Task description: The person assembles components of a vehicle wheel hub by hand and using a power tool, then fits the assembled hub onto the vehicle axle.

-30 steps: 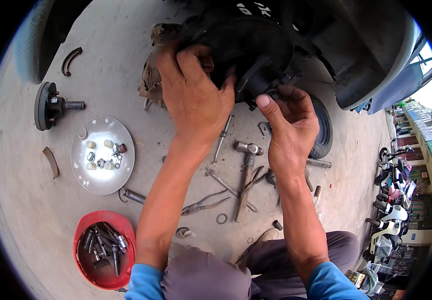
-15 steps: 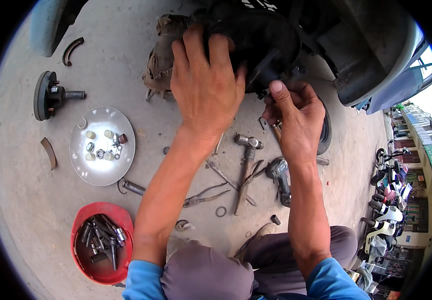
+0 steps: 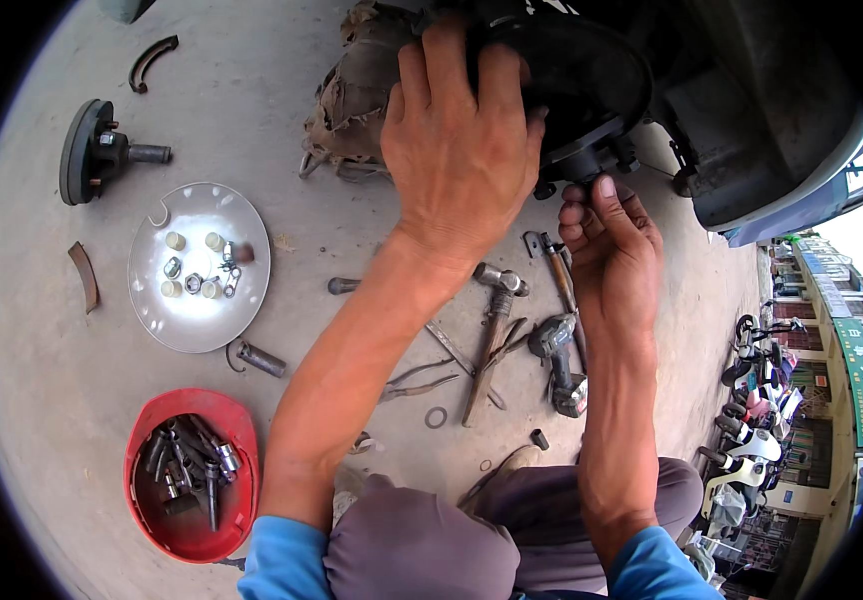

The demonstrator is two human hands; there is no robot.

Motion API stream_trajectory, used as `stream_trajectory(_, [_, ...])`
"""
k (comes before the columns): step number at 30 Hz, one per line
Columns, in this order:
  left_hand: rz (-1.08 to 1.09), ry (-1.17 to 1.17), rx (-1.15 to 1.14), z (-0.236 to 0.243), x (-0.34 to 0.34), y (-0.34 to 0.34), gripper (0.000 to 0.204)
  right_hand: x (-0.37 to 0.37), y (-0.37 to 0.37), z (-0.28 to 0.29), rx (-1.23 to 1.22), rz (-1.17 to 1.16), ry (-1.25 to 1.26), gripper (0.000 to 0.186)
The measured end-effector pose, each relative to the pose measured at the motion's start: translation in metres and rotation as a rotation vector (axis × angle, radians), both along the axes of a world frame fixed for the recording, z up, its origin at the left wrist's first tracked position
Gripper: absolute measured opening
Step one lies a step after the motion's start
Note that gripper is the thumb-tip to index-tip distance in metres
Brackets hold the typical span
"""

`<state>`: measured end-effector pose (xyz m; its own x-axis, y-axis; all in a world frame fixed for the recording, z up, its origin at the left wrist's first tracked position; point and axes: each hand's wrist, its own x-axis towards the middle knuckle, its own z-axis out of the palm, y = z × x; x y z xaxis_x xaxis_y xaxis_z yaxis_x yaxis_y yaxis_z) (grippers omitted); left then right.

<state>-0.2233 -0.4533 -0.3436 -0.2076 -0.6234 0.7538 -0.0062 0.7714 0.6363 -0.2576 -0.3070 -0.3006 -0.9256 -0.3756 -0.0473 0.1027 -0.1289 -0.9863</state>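
At upper centre a black round hub assembly [image 3: 592, 80] with a short shaft and studs sits under the vehicle's dark body. My left hand [image 3: 462, 150] has its fingers curled over the assembly's left side, their tips partly hidden in shadow. My right hand [image 3: 612, 235] is closed at the lower end of the shaft, thumb up and fingertips bunched; what they hold is hidden. A torn, brown padded object [image 3: 347, 115] lies left of the assembly. Below my hands are a hammer [image 3: 500, 295], pliers [image 3: 417, 385] and a cordless power tool [image 3: 557, 350] on the concrete.
A loose hub with shaft [image 3: 87, 150], curved metal strips [image 3: 85, 275], a silver disc [image 3: 197, 325] holding small nuts and a red helmet [image 3: 142, 500] full of sockets lie at left. The vehicle's panel [image 3: 772, 150] overhangs upper right. Parked scooters [image 3: 752, 440] line the right.
Both hands have shifted right in the view, along with the assembly. My left hand has risen higher over it. More of the cordless tool and the brown padded object now shows.
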Motion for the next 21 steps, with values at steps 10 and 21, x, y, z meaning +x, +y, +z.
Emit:
stream_trajectory(10, [-0.022, -0.025, 0.029, 0.004, 0.001, 0.003, 0.046, 0.017, -0.006, -0.023, -0.094, -0.061, 0.134, 0.027])
stream_trajectory(21, [-0.045, -0.033, -0.023, 0.005, 0.003, -0.002, 0.042, 0.019, -0.009, -0.021, -0.182, -0.078, 0.101, 0.032])
